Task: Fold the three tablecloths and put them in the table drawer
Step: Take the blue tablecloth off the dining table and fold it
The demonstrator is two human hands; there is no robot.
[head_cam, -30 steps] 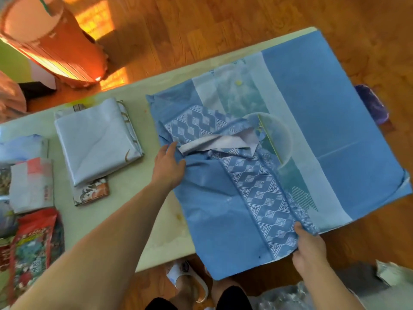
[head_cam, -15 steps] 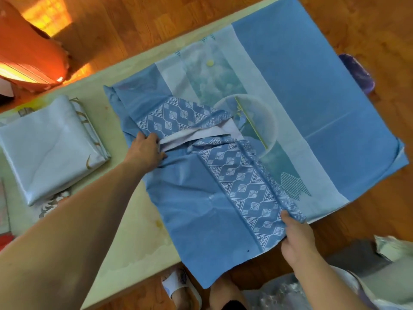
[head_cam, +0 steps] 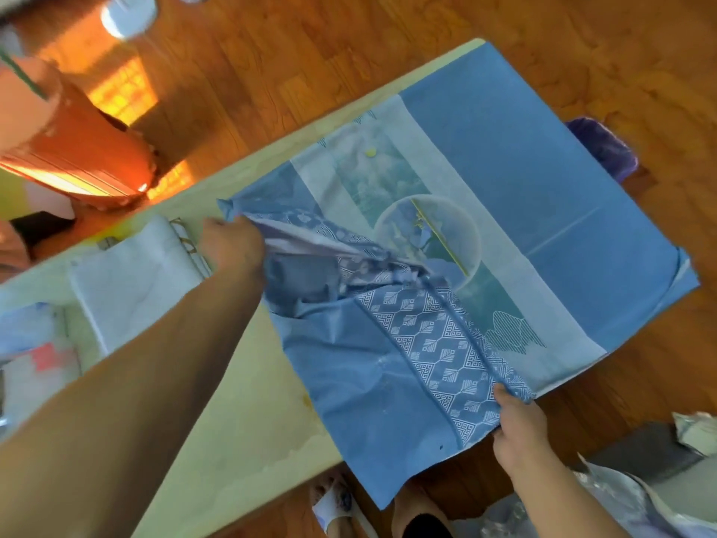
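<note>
A large blue tablecloth (head_cam: 504, 180) with white geometric patterning and a pale circle lies spread over the right part of the pale table (head_cam: 248, 413), hanging past its near edge. My left hand (head_cam: 232, 246) grips a bunched flap of it at the cloth's left edge and lifts it off the table. My right hand (head_cam: 520, 425) pinches the patterned near edge. A folded pale tablecloth (head_cam: 132, 289) rests on the table to the left, partly behind my left forearm. No drawer shows.
Packets and pale bundles (head_cam: 35, 355) crowd the table's left end. An orange ribbed object (head_cam: 77, 149) stands on the wooden floor beyond the table. A purple item (head_cam: 605, 149) sits past the cloth's far right. My slippered feet (head_cam: 337, 502) are under the near edge.
My left hand has moved left and up, pulling the flap of the blue cloth with it and bunching the fabric. My right hand keeps its hold on the near edge.
</note>
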